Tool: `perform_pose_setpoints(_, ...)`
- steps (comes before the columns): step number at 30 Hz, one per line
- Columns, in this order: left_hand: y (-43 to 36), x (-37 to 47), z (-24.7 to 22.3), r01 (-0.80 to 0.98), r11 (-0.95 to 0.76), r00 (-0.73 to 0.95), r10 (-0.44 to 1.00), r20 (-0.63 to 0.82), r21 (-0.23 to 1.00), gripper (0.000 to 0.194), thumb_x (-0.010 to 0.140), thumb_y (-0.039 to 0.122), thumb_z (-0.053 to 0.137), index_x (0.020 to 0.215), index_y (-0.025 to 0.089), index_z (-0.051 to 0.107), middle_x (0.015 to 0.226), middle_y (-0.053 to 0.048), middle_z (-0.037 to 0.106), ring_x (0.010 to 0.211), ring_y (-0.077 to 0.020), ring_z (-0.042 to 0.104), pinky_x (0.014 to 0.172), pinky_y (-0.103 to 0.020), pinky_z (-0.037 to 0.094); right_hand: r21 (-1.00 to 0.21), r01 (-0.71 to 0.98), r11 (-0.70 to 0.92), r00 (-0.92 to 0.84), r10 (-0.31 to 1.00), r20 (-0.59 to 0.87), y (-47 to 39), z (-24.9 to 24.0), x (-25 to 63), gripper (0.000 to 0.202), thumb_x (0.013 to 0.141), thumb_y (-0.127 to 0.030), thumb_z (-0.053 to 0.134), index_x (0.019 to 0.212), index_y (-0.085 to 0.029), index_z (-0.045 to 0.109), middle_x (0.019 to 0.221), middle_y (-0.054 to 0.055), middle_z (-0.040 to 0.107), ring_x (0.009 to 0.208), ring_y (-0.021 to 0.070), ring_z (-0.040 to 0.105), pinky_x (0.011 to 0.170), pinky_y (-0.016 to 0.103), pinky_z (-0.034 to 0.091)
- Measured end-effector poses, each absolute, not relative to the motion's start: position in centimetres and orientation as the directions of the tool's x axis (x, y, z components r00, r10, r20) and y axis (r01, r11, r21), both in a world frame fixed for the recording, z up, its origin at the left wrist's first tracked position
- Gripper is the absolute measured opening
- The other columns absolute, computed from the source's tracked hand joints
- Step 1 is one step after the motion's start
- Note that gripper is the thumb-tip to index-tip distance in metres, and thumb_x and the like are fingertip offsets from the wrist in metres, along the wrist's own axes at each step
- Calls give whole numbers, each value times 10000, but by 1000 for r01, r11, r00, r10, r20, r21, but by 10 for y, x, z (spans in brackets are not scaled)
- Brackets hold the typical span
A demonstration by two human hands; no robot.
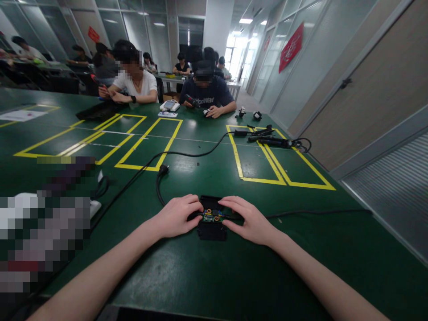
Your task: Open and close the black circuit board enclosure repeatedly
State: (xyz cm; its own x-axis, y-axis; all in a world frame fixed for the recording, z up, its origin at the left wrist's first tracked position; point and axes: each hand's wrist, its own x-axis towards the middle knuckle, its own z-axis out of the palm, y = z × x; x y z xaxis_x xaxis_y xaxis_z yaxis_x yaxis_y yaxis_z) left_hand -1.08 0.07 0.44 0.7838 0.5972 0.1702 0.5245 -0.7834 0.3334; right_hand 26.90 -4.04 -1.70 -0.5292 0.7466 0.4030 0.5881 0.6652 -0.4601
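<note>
A small green circuit board point(209, 218) with two copper-coloured coils lies in front of me between two black plastic case halves. The far case half point(210, 202) is just behind the board, and the near case half point(212, 234) is in front of it. My left hand point(179, 215) is closed with thumb and fingers at the board's left end. At the right end, my right hand point(250, 220) grips with its thumb near and its fingers on the far side. Black cables run out under both hands. A power plug point(163, 170) lies beyond my left hand.
A black cable point(197, 154) crosses the green table point(167, 276). Yellow tape rectangles point(244, 179) mark its surface. Black cables and tools point(270, 137) lie at the far right. Two people sit opposite, one in a white shirt point(145, 84), one in a dark shirt point(203, 91).
</note>
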Motion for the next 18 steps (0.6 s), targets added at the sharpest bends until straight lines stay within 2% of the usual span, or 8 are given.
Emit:
perform_pose_setpoints(7, -2, -8, 3, 521, -781, 777, 601, 187, 345, 38, 934, 194, 609, 956, 198, 640, 952, -27, 641, 840, -182, 625, 724, -275, 492, -470, 573, 672, -555, 739, 382, -43, -14, 266, 505, 895, -263, 735, 1383, -214, 611, 1317, 156, 672, 1182, 296, 664, 997, 489, 584)
perform_pose_setpoints(18, -1, -6, 1, 493, -786, 780, 589, 211, 372, 49, 906, 151, 617, 922, 197, 623, 920, -28, 649, 881, -201, 608, 748, -289, 482, -413, 575, 706, -589, 708, 390, -43, -13, 266, 442, 915, -264, 715, 1343, -189, 630, 1261, 154, 705, 1142, 288, 678, 971, 481, 586)
